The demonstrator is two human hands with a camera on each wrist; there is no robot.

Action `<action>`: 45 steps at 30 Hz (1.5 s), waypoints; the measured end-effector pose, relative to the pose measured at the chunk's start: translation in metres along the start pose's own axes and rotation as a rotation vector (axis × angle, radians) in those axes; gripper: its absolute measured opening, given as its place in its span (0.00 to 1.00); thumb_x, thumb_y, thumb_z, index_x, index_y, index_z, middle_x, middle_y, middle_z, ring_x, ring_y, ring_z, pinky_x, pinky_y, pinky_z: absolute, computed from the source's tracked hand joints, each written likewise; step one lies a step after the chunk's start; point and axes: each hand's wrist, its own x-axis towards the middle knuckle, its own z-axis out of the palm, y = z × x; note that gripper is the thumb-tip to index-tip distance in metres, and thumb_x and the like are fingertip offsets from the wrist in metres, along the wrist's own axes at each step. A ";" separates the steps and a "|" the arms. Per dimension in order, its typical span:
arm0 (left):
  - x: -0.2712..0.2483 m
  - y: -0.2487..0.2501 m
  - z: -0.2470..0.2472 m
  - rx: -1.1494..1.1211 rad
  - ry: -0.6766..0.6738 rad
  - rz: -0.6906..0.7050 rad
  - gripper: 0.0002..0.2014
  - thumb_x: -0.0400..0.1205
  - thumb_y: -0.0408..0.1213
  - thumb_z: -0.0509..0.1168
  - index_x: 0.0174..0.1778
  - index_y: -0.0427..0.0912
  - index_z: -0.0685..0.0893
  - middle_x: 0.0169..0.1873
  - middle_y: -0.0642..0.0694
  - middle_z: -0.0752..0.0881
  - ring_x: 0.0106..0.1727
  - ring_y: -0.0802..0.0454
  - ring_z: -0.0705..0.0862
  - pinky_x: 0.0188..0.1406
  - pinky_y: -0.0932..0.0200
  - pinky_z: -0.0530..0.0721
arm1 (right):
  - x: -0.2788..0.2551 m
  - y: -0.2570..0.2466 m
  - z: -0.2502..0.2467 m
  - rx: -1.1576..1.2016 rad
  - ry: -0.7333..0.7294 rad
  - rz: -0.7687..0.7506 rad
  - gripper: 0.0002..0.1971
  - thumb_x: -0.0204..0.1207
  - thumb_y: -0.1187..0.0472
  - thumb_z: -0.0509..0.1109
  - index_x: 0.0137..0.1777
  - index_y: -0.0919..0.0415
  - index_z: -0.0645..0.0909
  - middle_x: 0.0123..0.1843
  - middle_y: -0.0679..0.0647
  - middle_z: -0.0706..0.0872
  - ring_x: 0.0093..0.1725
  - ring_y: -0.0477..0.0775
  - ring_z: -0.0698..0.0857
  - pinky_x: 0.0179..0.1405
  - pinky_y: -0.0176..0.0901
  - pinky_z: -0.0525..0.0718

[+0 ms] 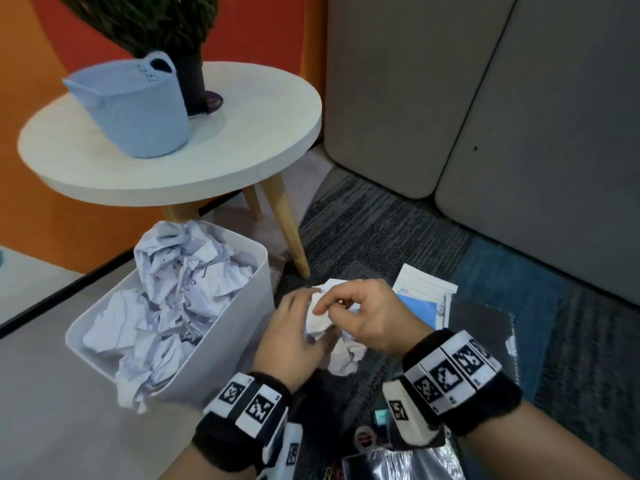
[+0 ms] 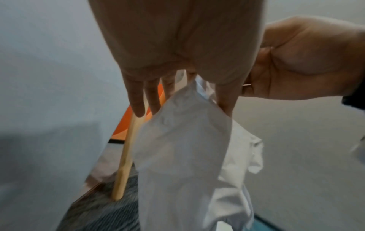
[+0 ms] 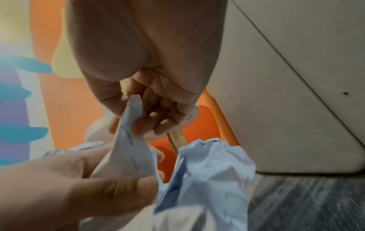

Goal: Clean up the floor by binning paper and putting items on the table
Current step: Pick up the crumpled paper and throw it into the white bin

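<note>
A crumpled white paper (image 1: 323, 322) hangs between both hands, just right of the white bin (image 1: 225, 341) and above the carpet. My left hand (image 1: 303, 306) holds its left side between thumb and fingers. In the left wrist view that left hand (image 2: 183, 107) pinches the paper (image 2: 183, 148) from above. My right hand (image 1: 332, 308) pinches a top fold with thumb and forefinger. The right wrist view shows the right hand (image 3: 134, 125) nipping a folded corner of the paper (image 3: 207, 171), with the left thumb pressed on it lower down. The bin is heaped with crumpled paper (image 1: 180, 282).
A round white table (image 1: 249, 140) on wooden legs carries a blue basket (image 1: 138, 109) and a dark plant pot (image 1: 192, 81). On the carpet lie a white and blue booklet (image 1: 427, 292), a dark folder (image 1: 485, 327) and a silvery pouch (image 1: 405, 462). A grey sofa (image 1: 485, 98) stands at the right.
</note>
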 end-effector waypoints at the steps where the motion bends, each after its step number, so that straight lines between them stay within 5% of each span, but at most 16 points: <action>1: -0.001 0.012 -0.006 0.008 0.031 0.005 0.25 0.73 0.45 0.70 0.66 0.52 0.74 0.64 0.52 0.76 0.65 0.49 0.77 0.65 0.51 0.77 | -0.002 -0.011 -0.006 0.005 -0.002 -0.028 0.10 0.71 0.61 0.67 0.42 0.53 0.90 0.40 0.60 0.91 0.41 0.63 0.86 0.43 0.49 0.84; 5: -0.004 0.054 -0.038 -0.006 0.184 0.020 0.18 0.78 0.35 0.64 0.64 0.50 0.76 0.59 0.52 0.79 0.60 0.51 0.78 0.54 0.59 0.74 | -0.005 -0.044 -0.030 -0.023 0.031 -0.242 0.14 0.75 0.60 0.69 0.59 0.46 0.84 0.53 0.45 0.88 0.49 0.43 0.86 0.55 0.39 0.83; 10: -0.016 0.090 -0.098 0.063 0.465 0.039 0.16 0.80 0.38 0.66 0.64 0.48 0.76 0.59 0.52 0.73 0.47 0.64 0.71 0.46 0.63 0.69 | 0.003 -0.076 -0.049 -0.102 0.086 -0.422 0.26 0.72 0.48 0.75 0.70 0.42 0.74 0.67 0.42 0.75 0.66 0.36 0.76 0.64 0.27 0.73; 13: -0.025 0.095 -0.135 0.016 0.592 0.033 0.14 0.79 0.37 0.67 0.60 0.49 0.77 0.52 0.54 0.75 0.50 0.63 0.72 0.45 0.64 0.69 | 0.014 -0.088 -0.040 -0.151 -0.006 -0.465 0.33 0.69 0.47 0.77 0.74 0.36 0.68 0.75 0.39 0.67 0.74 0.35 0.69 0.71 0.33 0.71; 17: -0.035 0.082 -0.165 -0.179 0.709 -0.095 0.09 0.79 0.38 0.69 0.47 0.51 0.73 0.39 0.58 0.81 0.40 0.70 0.79 0.33 0.75 0.73 | 0.033 -0.102 -0.005 -0.263 -0.156 -0.520 0.44 0.67 0.45 0.78 0.77 0.28 0.55 0.82 0.38 0.55 0.78 0.37 0.61 0.72 0.34 0.65; 21: -0.042 0.064 -0.178 -0.255 0.765 -0.115 0.15 0.80 0.37 0.67 0.54 0.56 0.69 0.48 0.57 0.84 0.49 0.64 0.83 0.45 0.65 0.79 | 0.051 -0.113 0.039 -0.420 -0.164 -0.589 0.44 0.67 0.43 0.77 0.78 0.29 0.54 0.82 0.42 0.58 0.81 0.50 0.58 0.77 0.52 0.67; 24: -0.048 0.047 -0.188 -0.188 0.679 -0.121 0.19 0.81 0.37 0.66 0.62 0.61 0.69 0.57 0.58 0.81 0.59 0.61 0.80 0.55 0.60 0.79 | 0.062 -0.118 0.058 -0.546 -0.195 -0.550 0.35 0.71 0.44 0.73 0.77 0.36 0.64 0.78 0.45 0.66 0.79 0.49 0.59 0.73 0.51 0.71; 29: -0.051 0.017 -0.185 0.053 0.296 -0.342 0.18 0.81 0.57 0.57 0.67 0.65 0.77 0.75 0.58 0.69 0.75 0.56 0.69 0.74 0.48 0.70 | 0.073 -0.104 0.076 -0.632 -0.286 -0.395 0.23 0.74 0.45 0.67 0.70 0.39 0.75 0.69 0.47 0.76 0.73 0.51 0.71 0.68 0.47 0.71; 32: -0.046 0.008 -0.176 0.303 0.178 -0.407 0.18 0.86 0.50 0.52 0.72 0.67 0.71 0.81 0.52 0.63 0.82 0.50 0.60 0.78 0.41 0.62 | 0.077 -0.093 0.088 -0.687 -0.275 -0.360 0.18 0.77 0.49 0.62 0.67 0.41 0.79 0.63 0.51 0.81 0.68 0.54 0.76 0.75 0.51 0.66; 38: -0.038 -0.005 -0.162 0.539 -0.062 -0.544 0.20 0.88 0.50 0.44 0.76 0.69 0.63 0.82 0.53 0.60 0.81 0.51 0.61 0.79 0.34 0.48 | 0.083 -0.080 0.107 -0.785 -0.293 -0.217 0.14 0.75 0.57 0.62 0.50 0.50 0.89 0.47 0.53 0.86 0.56 0.56 0.80 0.76 0.47 0.62; 41: -0.035 -0.009 -0.159 0.582 -0.088 -0.560 0.20 0.88 0.48 0.43 0.76 0.68 0.63 0.82 0.52 0.61 0.80 0.51 0.64 0.78 0.32 0.48 | 0.087 -0.078 0.109 -0.818 -0.313 -0.217 0.16 0.73 0.55 0.61 0.52 0.50 0.89 0.52 0.52 0.89 0.60 0.53 0.81 0.81 0.51 0.53; 45: -0.031 -0.009 -0.156 0.665 -0.140 -0.582 0.20 0.88 0.46 0.42 0.75 0.65 0.65 0.79 0.50 0.65 0.77 0.50 0.68 0.75 0.32 0.51 | 0.085 -0.074 0.112 -0.810 -0.275 -0.238 0.17 0.73 0.53 0.59 0.49 0.53 0.90 0.50 0.53 0.89 0.58 0.54 0.81 0.78 0.51 0.58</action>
